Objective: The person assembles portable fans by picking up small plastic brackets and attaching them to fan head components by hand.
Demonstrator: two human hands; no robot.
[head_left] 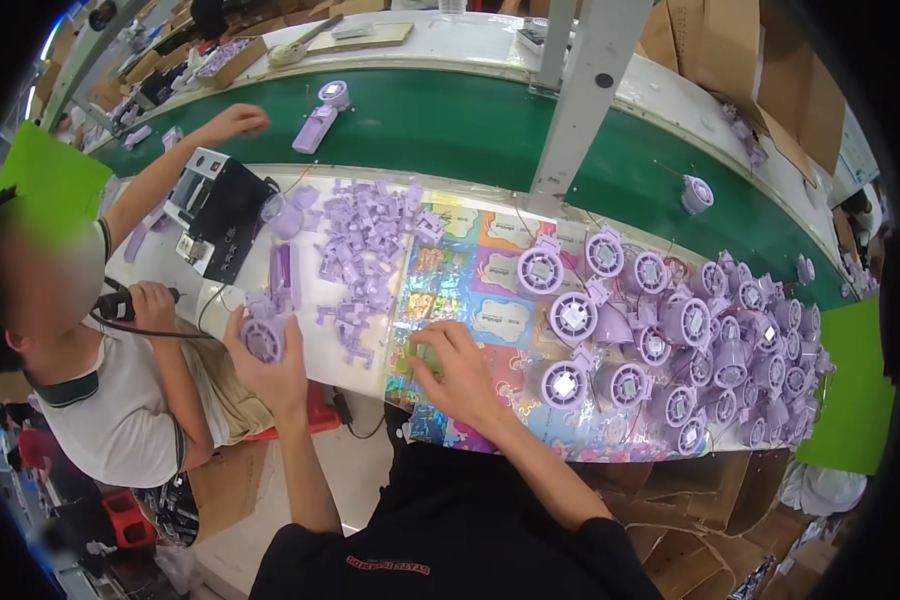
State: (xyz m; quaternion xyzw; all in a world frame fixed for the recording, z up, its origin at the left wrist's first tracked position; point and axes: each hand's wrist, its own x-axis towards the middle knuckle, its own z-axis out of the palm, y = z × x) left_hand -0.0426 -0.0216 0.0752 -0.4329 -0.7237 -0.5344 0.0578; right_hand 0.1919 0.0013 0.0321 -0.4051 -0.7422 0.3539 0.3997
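My left hand (270,370) is wrapped around a lilac fan head (262,340), its round grille facing up. My right hand (460,375) hovers at or just over the colourful printed sheet (500,320), fingers bent and apart, with nothing visible in it. Between and beyond my hands lies a heap of small lilac plastic parts (355,245). A lilac fan handle piece (285,275) lies just past my left hand. To the right of my right hand stand several lilac fan heads (685,320), crowded together, some with thin wires and white squares at their centres.
At left a co-worker (120,400) grips a black corded tool (120,305) and reaches over a black machine (215,215). Behind the table runs a green conveyor belt (420,130) carrying a fan (320,120) and a fan head (697,195). A metal post (580,110) rises at the table's back edge.
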